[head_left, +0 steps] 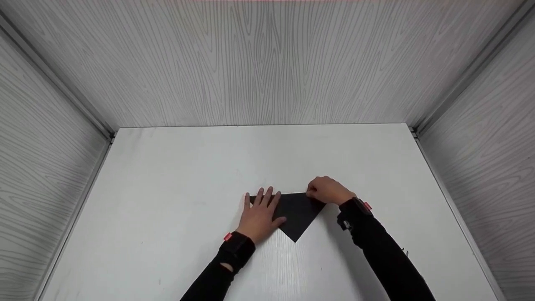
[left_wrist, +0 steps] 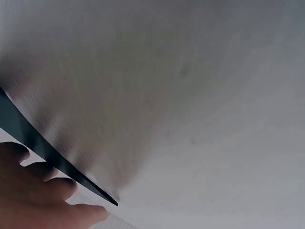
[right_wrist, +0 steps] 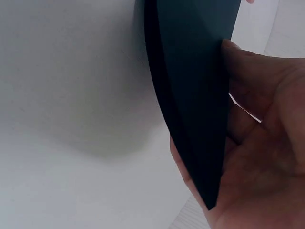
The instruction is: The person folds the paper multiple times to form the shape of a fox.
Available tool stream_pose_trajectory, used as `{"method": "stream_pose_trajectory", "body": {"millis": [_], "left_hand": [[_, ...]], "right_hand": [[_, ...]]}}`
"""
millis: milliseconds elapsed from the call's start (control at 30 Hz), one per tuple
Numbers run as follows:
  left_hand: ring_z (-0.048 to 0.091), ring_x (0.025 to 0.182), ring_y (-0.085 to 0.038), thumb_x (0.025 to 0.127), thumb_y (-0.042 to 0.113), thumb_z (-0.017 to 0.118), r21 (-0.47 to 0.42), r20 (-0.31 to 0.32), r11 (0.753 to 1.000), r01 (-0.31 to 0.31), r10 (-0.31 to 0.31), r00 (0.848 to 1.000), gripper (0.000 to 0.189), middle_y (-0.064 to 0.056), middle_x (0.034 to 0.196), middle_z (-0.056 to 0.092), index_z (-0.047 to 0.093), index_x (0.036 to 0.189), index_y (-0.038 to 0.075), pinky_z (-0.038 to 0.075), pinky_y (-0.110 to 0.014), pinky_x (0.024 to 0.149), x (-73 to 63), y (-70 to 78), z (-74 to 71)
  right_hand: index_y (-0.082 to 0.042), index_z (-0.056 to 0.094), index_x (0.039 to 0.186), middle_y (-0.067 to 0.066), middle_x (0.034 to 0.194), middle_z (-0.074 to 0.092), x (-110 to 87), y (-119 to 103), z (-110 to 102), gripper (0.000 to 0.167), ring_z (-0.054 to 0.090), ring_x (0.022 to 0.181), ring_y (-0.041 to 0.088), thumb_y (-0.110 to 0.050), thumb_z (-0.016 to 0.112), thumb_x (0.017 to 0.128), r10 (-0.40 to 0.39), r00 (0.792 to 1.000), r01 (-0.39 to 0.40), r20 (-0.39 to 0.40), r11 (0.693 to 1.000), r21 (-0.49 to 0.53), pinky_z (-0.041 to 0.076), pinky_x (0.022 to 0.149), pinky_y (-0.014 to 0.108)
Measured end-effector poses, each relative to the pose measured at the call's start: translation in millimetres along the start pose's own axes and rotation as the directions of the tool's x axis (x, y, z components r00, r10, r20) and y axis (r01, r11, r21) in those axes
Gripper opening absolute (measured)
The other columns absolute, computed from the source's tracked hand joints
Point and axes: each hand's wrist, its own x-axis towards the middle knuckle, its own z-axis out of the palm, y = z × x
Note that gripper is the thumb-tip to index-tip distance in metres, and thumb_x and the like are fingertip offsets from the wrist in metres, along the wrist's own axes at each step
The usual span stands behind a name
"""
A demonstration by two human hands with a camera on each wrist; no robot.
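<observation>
A black sheet of paper [head_left: 296, 215], folded into a triangle, lies on the white table with one corner toward me and its long edge away. My left hand [head_left: 257, 219] rests flat over its left part, fingers spread and tips at the far edge. At the right end of that edge, my right hand [head_left: 330, 190] pinches the paper between thumb and curled fingers. The right wrist view shows the paper's dark layers [right_wrist: 195, 71] bowing slightly beside the thumb [right_wrist: 243, 59]. In the left wrist view, the left fingers [left_wrist: 57, 188] lie along the paper's narrow corner [left_wrist: 71, 171].
Grey wood-grain panels rise behind the white table [head_left: 175, 167] and on both sides, such as the back panel [head_left: 259, 62] and the right panel [head_left: 493, 146]. Both forearms wear black sleeves and black wrist straps, such as the left strap [head_left: 238, 250].
</observation>
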Motion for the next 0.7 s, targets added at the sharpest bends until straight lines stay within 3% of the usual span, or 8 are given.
{"method": "stream_pose_trajectory", "body": {"millis": [200, 367, 533, 700], "left_hand": [[0.03, 0.153, -0.033, 0.105, 0.049, 0.055, 0.017, -0.088, 1.0, -0.014, 0.015, 0.996, 0.07, -0.014, 0.163, 0.038, 0.039, 0.16, 0.008, 0.021, -0.061, 0.121, 3.9, -0.6, -25.2], [0.043, 0.146, -0.031, 0.107, 0.035, 0.056, -0.015, -0.168, 0.998, -0.055, 0.052, 0.984, 0.051, -0.012, 0.152, 0.054, 0.056, 0.147, 0.004, 0.028, -0.056, 0.12, 5.4, 2.0, -55.9], [0.061, 0.128, -0.026, 0.105, 0.027, 0.063, -0.08, -0.208, 0.992, -0.101, 0.082, 0.975, 0.034, -0.008, 0.129, 0.071, 0.07, 0.13, 0.005, 0.043, -0.048, 0.111, 5.5, 5.4, -78.3], [0.073, 0.101, -0.024, 0.1, 0.024, 0.07, -0.18, -0.213, 0.977, -0.116, 0.077, 0.974, 0.025, -0.005, 0.109, 0.078, 0.078, 0.117, 0.008, 0.057, -0.04, 0.088, 3.8, 9.2, -91.7]], "right_hand": [[-0.005, 0.077, 0.101, 0.006, 0.097, 0.075, -15.7, -8.0, -7.4, 0.013, 0.067, 0.088, 0.02, -0.011, 0.065, 0.102, -0.128, 0.985, 0.127, -0.113, 0.992, -0.011, 0.054, 0.081, 0.041], [-0.008, 0.076, 0.099, 0.0, 0.092, 0.073, -33.1, -23.4, -13.2, 0.008, 0.065, 0.083, 0.016, -0.01, 0.068, 0.1, -0.197, 0.954, 0.189, -0.227, 0.98, -0.059, 0.054, 0.077, 0.038], [-0.01, 0.075, 0.099, -0.002, 0.091, 0.071, -49.6, -37.3, -17.2, 0.005, 0.066, 0.083, 0.015, -0.008, 0.07, 0.098, -0.275, 0.905, 0.233, -0.325, 0.959, -0.164, 0.055, 0.074, 0.037], [-0.011, 0.075, 0.099, -0.002, 0.092, 0.071, -63.1, -41.8, -19.7, 0.005, 0.068, 0.086, 0.017, -0.007, 0.073, 0.096, -0.353, 0.842, 0.252, -0.408, 0.926, -0.281, 0.056, 0.074, 0.036]]}}
